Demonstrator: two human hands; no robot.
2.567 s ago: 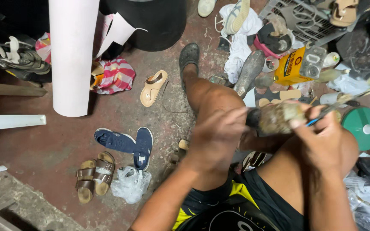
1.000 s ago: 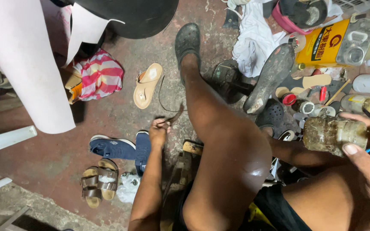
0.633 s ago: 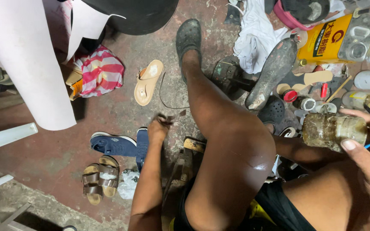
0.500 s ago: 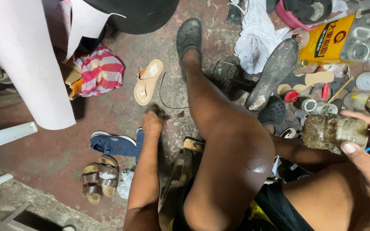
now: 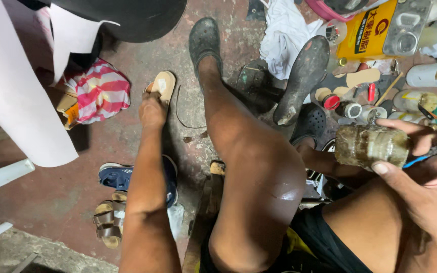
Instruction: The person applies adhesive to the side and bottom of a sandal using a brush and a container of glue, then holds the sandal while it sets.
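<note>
Head view, looking straight down at a cluttered workshop floor. Left hand (image 5: 153, 108) stretched far out, fingers curled down onto the near end of a tan sandal (image 5: 163, 86) lying on the reddish floor; can't tell if actually pinching it or just pressing on it. Right hand (image 5: 426, 177) up close at the right edge, wrapped around a grimy glue-crusted jar (image 5: 373, 146), thumb underneath and fingers over the top, plus a thin stick with a blue bit (image 5: 421, 157) tucked between the fingers. Bare knee (image 5: 264, 177) filling the middle, foot in a dark clog (image 5: 204, 40) at the far end. Left of the outstretched arm: navy sneaker (image 5: 120, 177) and brown strappy sandals (image 5: 108, 222) nearer, striped red-and-white bag (image 5: 99, 93) further out beside a big white roll (image 5: 11, 86). Far right: yellow tin can (image 5: 375, 28), black shoe sole (image 5: 304, 76) standing tilted, white rag (image 5: 284, 30), small pots and caps scattered around.
</note>
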